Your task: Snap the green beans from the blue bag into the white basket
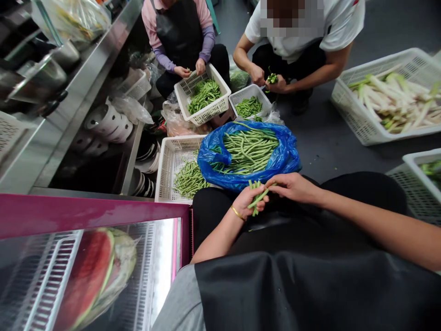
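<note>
My left hand (248,201), with a gold bangle at the wrist, is closed round several short pieces of green bean (255,209) above my lap. Close beside it, my right hand (292,187) pinches with thumb and fingertips at the end of a bean that slants out of the left hand. Just beyond both hands lies an open blue plastic bag (213,168) full of long green beans (253,149). To its left, a white plastic basket (164,172) holds short bean pieces (189,178), and the bag overlaps its right side.
Two people squat opposite, handling green vegetables over white baskets (213,112). A big white basket (358,122) of pale stalks stands right, another basket (413,184) nearer. At left are a steel counter (79,82) and a glass-fronted fridge (138,207) with cut watermelon (86,271).
</note>
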`<state>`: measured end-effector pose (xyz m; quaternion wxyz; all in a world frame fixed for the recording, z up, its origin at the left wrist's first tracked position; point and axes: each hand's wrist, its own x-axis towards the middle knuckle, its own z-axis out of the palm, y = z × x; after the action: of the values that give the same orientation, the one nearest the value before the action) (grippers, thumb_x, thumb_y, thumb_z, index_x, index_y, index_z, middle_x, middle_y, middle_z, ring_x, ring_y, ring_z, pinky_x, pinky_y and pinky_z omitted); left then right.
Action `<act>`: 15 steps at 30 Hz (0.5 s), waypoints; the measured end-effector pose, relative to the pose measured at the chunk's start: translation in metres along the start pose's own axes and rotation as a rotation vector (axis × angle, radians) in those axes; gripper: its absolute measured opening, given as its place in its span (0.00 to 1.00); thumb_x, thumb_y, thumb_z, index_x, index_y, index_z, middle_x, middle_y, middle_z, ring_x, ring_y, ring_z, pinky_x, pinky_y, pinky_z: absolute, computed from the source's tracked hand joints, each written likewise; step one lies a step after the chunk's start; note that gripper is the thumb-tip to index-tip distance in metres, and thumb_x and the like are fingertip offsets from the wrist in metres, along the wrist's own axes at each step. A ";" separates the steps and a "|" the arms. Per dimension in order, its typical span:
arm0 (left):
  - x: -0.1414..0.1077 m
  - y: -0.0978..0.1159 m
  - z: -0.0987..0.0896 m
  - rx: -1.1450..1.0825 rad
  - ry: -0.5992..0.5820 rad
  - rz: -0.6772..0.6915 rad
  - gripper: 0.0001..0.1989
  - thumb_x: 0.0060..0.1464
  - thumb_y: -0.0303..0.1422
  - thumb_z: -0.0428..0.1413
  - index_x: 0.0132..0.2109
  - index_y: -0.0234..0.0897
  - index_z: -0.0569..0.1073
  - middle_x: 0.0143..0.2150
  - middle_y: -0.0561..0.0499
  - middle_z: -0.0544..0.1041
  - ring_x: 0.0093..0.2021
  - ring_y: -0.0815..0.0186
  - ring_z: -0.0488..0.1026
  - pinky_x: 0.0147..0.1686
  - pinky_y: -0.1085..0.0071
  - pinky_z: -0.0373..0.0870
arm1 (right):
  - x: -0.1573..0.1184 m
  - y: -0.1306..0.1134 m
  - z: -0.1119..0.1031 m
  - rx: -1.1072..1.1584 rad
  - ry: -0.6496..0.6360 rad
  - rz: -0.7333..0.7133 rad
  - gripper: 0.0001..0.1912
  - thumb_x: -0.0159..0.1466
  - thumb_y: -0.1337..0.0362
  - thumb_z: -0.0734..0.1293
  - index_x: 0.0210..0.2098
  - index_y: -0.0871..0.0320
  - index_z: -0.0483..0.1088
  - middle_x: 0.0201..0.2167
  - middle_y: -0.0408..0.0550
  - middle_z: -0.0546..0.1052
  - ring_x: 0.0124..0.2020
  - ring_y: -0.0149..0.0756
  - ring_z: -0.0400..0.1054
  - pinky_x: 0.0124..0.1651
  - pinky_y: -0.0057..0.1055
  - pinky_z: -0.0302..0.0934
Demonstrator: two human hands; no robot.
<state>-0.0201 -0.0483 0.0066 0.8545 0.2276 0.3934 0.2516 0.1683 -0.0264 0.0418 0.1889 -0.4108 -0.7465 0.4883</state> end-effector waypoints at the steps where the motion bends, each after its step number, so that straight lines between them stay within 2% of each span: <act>1: -0.001 0.000 0.000 0.009 0.029 0.015 0.22 0.42 0.45 0.65 0.36 0.34 0.66 0.21 0.55 0.71 0.13 0.77 0.60 0.12 0.80 0.54 | 0.002 0.005 -0.001 -0.093 0.067 -0.033 0.13 0.61 0.55 0.62 0.34 0.57 0.73 0.30 0.49 0.77 0.29 0.36 0.70 0.34 0.31 0.62; 2: -0.003 0.000 -0.001 0.041 0.043 0.022 0.22 0.42 0.44 0.65 0.36 0.34 0.66 0.20 0.56 0.70 0.13 0.77 0.59 0.12 0.80 0.52 | 0.003 0.010 -0.002 -0.174 0.094 -0.063 0.13 0.61 0.55 0.62 0.34 0.57 0.73 0.31 0.50 0.77 0.31 0.38 0.71 0.35 0.32 0.62; 4: -0.006 0.001 -0.003 0.149 0.047 0.033 0.23 0.40 0.44 0.66 0.37 0.33 0.68 0.19 0.57 0.68 0.13 0.77 0.59 0.13 0.79 0.52 | 0.004 0.020 -0.007 -0.288 0.027 -0.100 0.13 0.62 0.56 0.61 0.33 0.57 0.72 0.32 0.52 0.77 0.33 0.40 0.72 0.37 0.33 0.62; 7: -0.006 0.002 -0.005 0.308 0.045 0.017 0.25 0.37 0.46 0.66 0.35 0.31 0.69 0.18 0.57 0.67 0.12 0.77 0.60 0.13 0.79 0.54 | 0.004 0.026 -0.012 -0.386 -0.177 -0.089 0.16 0.64 0.55 0.59 0.25 0.56 0.68 0.25 0.51 0.75 0.27 0.38 0.69 0.32 0.32 0.59; 9: -0.001 -0.001 -0.002 0.325 0.034 0.007 0.26 0.36 0.47 0.67 0.34 0.31 0.69 0.19 0.54 0.70 0.14 0.73 0.65 0.14 0.77 0.59 | 0.006 0.023 -0.009 -0.346 -0.211 -0.060 0.19 0.64 0.53 0.58 0.20 0.56 0.64 0.20 0.48 0.71 0.22 0.35 0.65 0.29 0.31 0.56; 10: 0.002 -0.004 0.000 0.284 0.019 0.018 0.26 0.36 0.47 0.67 0.34 0.31 0.69 0.20 0.52 0.71 0.16 0.70 0.68 0.15 0.76 0.61 | 0.009 0.021 -0.005 -0.265 -0.169 -0.023 0.21 0.64 0.52 0.58 0.20 0.56 0.63 0.18 0.46 0.70 0.21 0.34 0.64 0.28 0.30 0.55; 13: 0.014 -0.013 0.008 0.047 -0.004 0.118 0.26 0.37 0.46 0.66 0.37 0.31 0.68 0.25 0.48 0.75 0.21 0.65 0.73 0.19 0.71 0.68 | 0.019 0.016 0.009 0.157 0.105 0.201 0.24 0.64 0.45 0.55 0.21 0.55 0.61 0.14 0.41 0.65 0.17 0.30 0.59 0.23 0.28 0.54; 14: 0.017 -0.015 0.009 -0.017 0.002 0.139 0.25 0.38 0.45 0.66 0.37 0.31 0.68 0.26 0.47 0.75 0.22 0.64 0.73 0.20 0.70 0.69 | 0.022 0.017 0.012 0.298 0.151 0.272 0.26 0.64 0.42 0.54 0.21 0.55 0.60 0.12 0.39 0.62 0.15 0.29 0.56 0.21 0.28 0.52; 15: 0.019 -0.015 0.007 -0.065 0.014 0.140 0.24 0.38 0.43 0.65 0.37 0.30 0.68 0.26 0.47 0.75 0.22 0.65 0.73 0.21 0.69 0.70 | 0.024 0.018 0.013 0.406 0.135 0.318 0.27 0.62 0.40 0.55 0.21 0.55 0.58 0.10 0.37 0.58 0.13 0.28 0.53 0.19 0.27 0.50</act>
<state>-0.0004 -0.0496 -0.0085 0.8391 0.2250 0.3740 0.3248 0.1532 -0.0116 0.0173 0.2379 -0.5081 -0.5450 0.6230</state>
